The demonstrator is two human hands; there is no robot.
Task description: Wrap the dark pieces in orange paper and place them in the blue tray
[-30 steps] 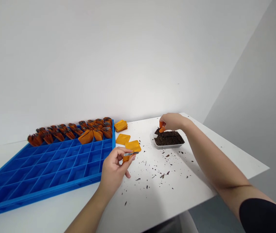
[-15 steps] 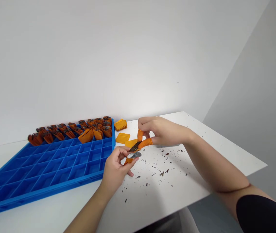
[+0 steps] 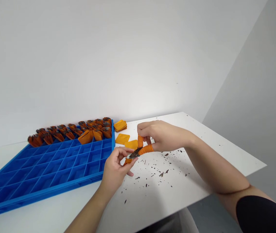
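The left hand and the right hand meet above the white counter, just right of the blue plastic compartment tray. Both hands are closed in pinch grips.

The left hand holds a small orange pouch between thumb and fingers, with a thin grey edge showing at its top. The right hand wears orange rubber finger cots on thumb and index finger. These two fingertips pinch a small dark brown flat piece and hold it at the top of the pouch, touching the left-hand fingertips. Whether the piece is already inside the pouch cannot be told.

Behind the hands, two flat orange square pouches lie on the counter, one partly hidden by the fingers. A short stack of orange square pouches sits farther back, just beside the far right corner of the tray.

The far row of the tray holds filled orange pouches with dark contents, standing tilted in their compartments. The nearer compartments show bare blue walls.

Small dark brown crumbs are scattered across the counter in front of and below the right forearm.
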